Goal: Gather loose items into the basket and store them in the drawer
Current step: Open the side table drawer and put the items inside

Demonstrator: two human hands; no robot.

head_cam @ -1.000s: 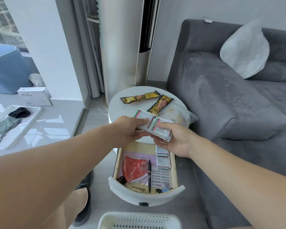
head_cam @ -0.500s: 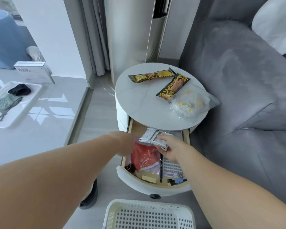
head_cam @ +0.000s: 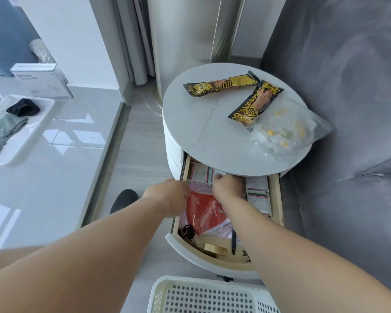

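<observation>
The round white side table has its drawer pulled out toward me. Both my hands reach into the drawer's back part. My right hand pinches a bunch of white medicine packets and holds them low under the tabletop edge. My left hand sits beside it at the drawer's left wall, over a red pouch; its fingers are hidden. The white perforated basket stands on the floor just in front of the drawer. Two black-and-yellow snack packs and a clear plastic bag lie on the tabletop.
The drawer also holds boxed medicine, a black pen and small bits at the front. A grey sofa borders the table on the right. To the left, a raised platform carries a white tray and a box.
My hands brought the packets down from above the tabletop into the drawer. My left hand let go of them, and my right hand pushed them toward the back.
</observation>
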